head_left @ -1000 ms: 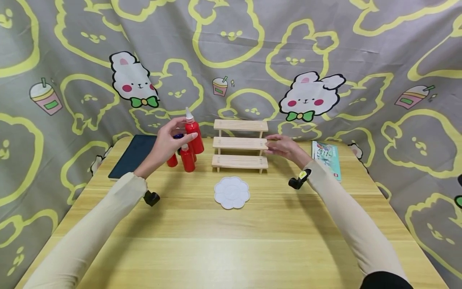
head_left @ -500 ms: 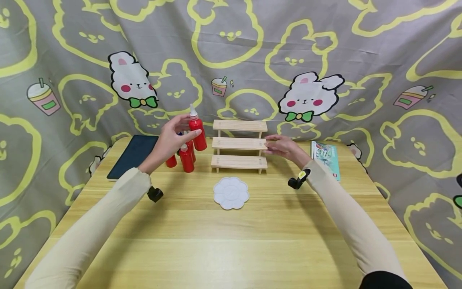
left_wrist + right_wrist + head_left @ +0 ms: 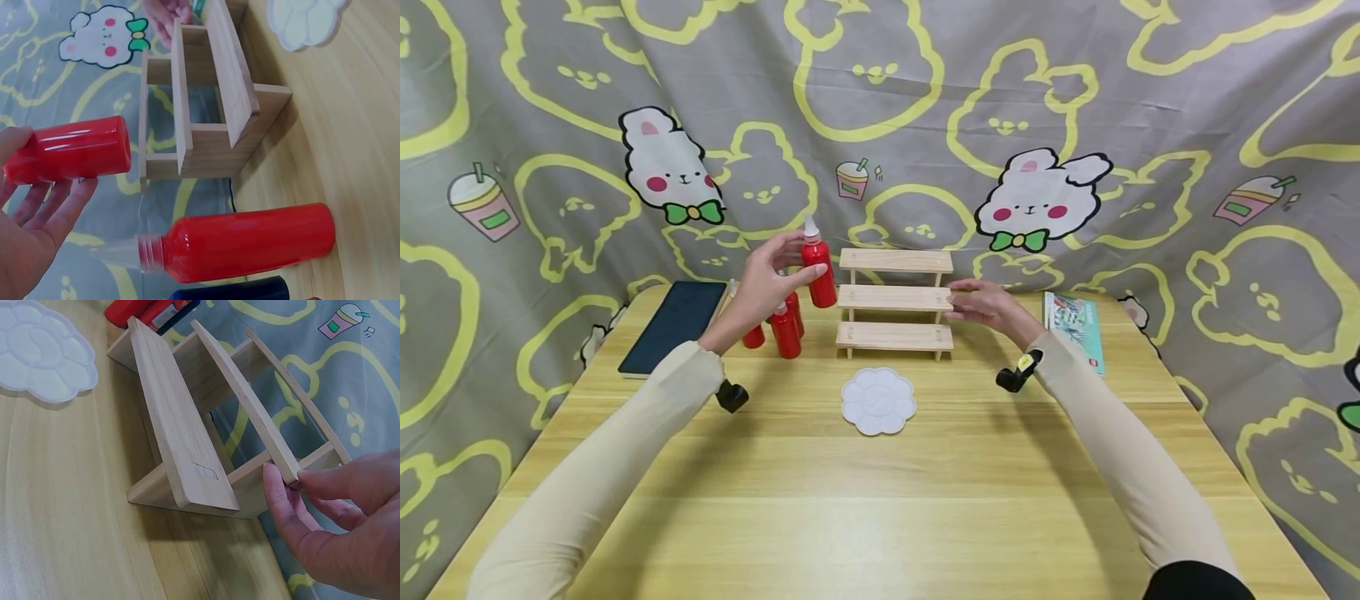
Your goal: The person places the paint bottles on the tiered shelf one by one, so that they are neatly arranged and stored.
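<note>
In the head view my left hand [image 3: 766, 282] grips a red squeeze bottle [image 3: 822, 279] with a pointed clear nozzle. The bottle is upright and off the table, just left of a three-tier wooden display stand [image 3: 895, 297]. My left wrist view shows the thumb and fingers around this bottle [image 3: 81, 150]; its nozzle end is out of frame. With thumb and fingers, my right hand [image 3: 350, 528] pinches the right end of the stand's middle shelf [image 3: 250, 406]. Below my left hand stand several more bottles, including a red one [image 3: 786, 333] and a dark blue one [image 3: 240, 290], partly hidden.
A white flower-shaped paint palette [image 3: 878, 402] lies in front of the stand. At the left back is a flat dark tablet-like panel [image 3: 673, 327]; a green-covered book [image 3: 1075, 327] lies at the right. A patterned curtain [image 3: 910, 108] hangs behind the wooden table [image 3: 880, 517].
My left hand has carried the red squeeze bottle rightward and slightly up, closer to the stand, away from the other bottles. The right hand stays at the middle shelf's end.
</note>
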### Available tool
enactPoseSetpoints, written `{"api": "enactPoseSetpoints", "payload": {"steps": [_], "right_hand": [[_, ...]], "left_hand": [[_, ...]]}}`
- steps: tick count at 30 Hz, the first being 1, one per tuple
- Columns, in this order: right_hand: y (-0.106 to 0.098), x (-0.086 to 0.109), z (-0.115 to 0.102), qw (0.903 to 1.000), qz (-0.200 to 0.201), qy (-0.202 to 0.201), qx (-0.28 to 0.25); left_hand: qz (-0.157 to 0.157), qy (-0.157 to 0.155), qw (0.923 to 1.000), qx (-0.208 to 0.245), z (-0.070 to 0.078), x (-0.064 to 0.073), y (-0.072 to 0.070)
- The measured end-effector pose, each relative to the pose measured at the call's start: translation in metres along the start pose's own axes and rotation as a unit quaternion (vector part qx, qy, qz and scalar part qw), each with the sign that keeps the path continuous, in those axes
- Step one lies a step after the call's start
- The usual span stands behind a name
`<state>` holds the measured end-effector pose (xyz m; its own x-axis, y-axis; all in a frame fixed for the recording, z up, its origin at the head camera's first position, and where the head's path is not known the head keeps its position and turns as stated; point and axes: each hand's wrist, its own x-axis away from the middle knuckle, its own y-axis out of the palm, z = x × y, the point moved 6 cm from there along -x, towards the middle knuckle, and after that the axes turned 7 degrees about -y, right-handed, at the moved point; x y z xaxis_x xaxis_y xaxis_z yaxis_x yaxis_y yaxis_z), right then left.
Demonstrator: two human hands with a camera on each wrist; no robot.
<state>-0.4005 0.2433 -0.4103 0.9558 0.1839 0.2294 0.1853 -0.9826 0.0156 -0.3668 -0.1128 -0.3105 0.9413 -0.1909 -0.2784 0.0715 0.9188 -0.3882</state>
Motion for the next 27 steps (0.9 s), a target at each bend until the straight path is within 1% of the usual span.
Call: {"api": "enactPoseSetpoints", "payload": {"steps": [6, 14, 21, 27], "right_hand": [[0.000, 0.000, 0.001, 1.0000, 0.002, -0.003, -0.004], [0.000, 0.000, 0.000, 1.0000, 0.000, -0.005, 0.000], [0.001, 0.000, 0.000, 1.0000, 0.004, -0.005, -0.006], [0.002, 0.002, -0.001, 0.9999, 0.003, -0.006, -0.012]], "left_hand": [[-0.004, -0.009, 0.9999, 0.002, 0.003, -0.005, 0.006], [-0.001, -0.010, 0.9999, 0.004, 0.000, -0.011, 0.009], [0.001, -0.006, 1.0000, 0.006, -0.003, -0.018, 0.010], [0.000, -0.011, 0.9998, 0.015, -0.002, -0.023, 0.011]]}}
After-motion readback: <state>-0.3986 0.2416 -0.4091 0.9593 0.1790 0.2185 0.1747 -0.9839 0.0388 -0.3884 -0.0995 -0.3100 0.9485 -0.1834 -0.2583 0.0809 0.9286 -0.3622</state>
